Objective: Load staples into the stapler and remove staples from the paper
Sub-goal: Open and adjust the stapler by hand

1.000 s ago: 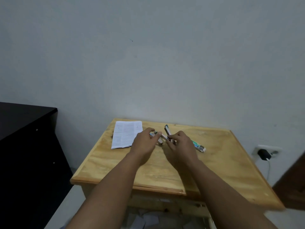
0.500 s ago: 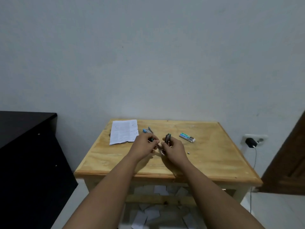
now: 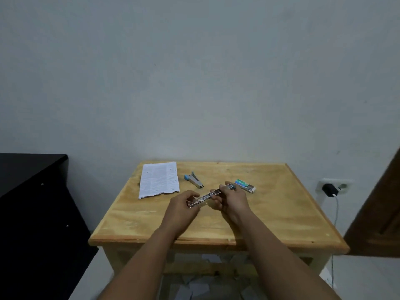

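So both hands hold the stapler (image 3: 206, 197) up off the table (image 3: 270, 215), swung open into one long metal strip, likely so the staple channel faces up for loading. Left hand (image 3: 184, 205) pinches the near, lower end between thumb and curled fingers; right hand (image 3: 232, 197) grips the far end, fingers wrapped around it, steadying it at a slant. Whether staples are already in the channel is too small to tell. Staple box (image 3: 245, 185) lies just beyond the right hand, close for a quick grab. Paper (image 3: 159, 179) sits at the far left corner, with the blue remover (image 3: 194, 180) beside it, both parked out of the way for the later step, I'd guess. Loading looks underway, removal not started.
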{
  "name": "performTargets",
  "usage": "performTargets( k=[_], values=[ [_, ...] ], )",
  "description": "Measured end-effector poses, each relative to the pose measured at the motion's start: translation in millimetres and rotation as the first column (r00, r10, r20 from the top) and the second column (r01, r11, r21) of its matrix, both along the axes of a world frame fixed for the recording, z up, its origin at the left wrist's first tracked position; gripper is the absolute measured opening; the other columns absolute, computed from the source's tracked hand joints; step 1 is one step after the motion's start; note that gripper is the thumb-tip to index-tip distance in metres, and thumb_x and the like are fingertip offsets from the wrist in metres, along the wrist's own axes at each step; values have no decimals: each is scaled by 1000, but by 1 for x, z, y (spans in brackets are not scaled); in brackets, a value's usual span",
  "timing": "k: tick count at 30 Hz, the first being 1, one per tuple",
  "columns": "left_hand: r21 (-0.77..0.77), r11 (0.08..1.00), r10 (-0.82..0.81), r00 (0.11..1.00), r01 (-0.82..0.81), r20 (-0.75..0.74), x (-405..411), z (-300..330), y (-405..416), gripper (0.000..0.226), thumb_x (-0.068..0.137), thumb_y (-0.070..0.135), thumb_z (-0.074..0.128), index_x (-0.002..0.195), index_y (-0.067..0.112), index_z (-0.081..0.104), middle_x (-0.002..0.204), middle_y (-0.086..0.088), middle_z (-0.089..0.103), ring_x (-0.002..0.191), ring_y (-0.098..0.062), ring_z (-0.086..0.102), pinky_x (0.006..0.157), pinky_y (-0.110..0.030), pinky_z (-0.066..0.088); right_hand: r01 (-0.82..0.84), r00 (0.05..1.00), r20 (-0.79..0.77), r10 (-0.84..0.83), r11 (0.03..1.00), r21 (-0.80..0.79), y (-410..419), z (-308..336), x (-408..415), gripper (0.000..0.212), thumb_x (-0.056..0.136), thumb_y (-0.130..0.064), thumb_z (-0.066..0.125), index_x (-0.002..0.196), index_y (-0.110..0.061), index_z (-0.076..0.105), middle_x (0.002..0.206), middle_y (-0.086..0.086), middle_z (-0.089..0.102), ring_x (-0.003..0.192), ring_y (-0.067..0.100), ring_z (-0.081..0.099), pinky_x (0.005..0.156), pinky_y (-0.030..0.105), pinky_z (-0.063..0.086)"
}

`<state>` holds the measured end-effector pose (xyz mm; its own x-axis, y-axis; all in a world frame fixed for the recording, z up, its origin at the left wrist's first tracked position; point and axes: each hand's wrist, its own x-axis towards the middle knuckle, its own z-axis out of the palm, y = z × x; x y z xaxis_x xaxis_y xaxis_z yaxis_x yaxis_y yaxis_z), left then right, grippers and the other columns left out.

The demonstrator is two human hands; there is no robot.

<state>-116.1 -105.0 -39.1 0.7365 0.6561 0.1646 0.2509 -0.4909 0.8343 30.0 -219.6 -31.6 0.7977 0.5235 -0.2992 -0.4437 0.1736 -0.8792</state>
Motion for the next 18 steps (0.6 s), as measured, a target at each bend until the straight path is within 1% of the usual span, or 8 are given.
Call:
performTargets(
  k=[2,4,6,8,10,13,15,18],
  values=[
    [-268,963,84,986,-43,142,3,0,6,32,90,4,78,118,19,73,103,-4,73,86,-14,69,68,-18,58,-11,999,-37,12,1000,25,-1,-2,2,18,105,-13,59,123,-13,57,95,22,79,78,26,78,86,50,64],
    [-556,831,184,942,2,279,7,1,16,31,91,1,78,120,11,72,105,-12,78,87,-21,76,78,-31,64,-23,998,-64,26,998,52,-1,-1,3,19,105,-14,59,123,-10,58,97,22,79,83,27,79,92,51,61],
    [-704,709,266,904,52,335,12,2,23,30,92,3,78,121,8,70,105,-14,81,92,-23,79,88,-44,64,-21,997,-70,24,999,49,0,0,3,20,104,-15,61,122,-7,61,100,23,79,87,27,79,96,53,59],
    [-763,643,312,886,68,343,19,4,21,27,95,8,76,121,10,69,103,-12,82,98,-23,80,93,-48,63,-26,997,-74,30,998,50,1,1,3,22,103,-14,62,122,-4,61,106,24,78,90,29,79,100,56,57],
    [-804,591,371,863,66,344,28,7,15,27,97,10,74,122,15,67,102,-12,82,99,-23,80,93,-48,63,-50,996,-67,55,996,68,-1,2,2,25,102,-13,63,125,-1,61,109,26,77,87,28,79,97,54,59],
    [-866,498,523,781,45,342,44,15,7,37,93,2,76,124,19,65,103,-16,79,95,-24,79,82,-42,66,-134,990,-24,136,988,74,-7,4,-2,32,101,-9,64,128,7,58,105,28,76,84,30,78,84,46,65],
    [-889,451,590,722,78,363,52,22,6,43,92,-2,75,127,18,60,103,-19,78,93,-25,79,72,-38,67,-173,985,30,172,984,52,-9,4,-5,37,99,-7,66,126,16,54,97,30,73,81,33,74,83,50,63],
    [-832,554,520,770,25,369,59,28,5,30,99,4,69,123,18,58,101,-15,81,88,-25,79,64,-33,64,-186,973,129,192,981,-56,-7,2,-4,39,98,-19,71,112,16,62,97,25,76,86,36,71,90,56,61]
  ],
)
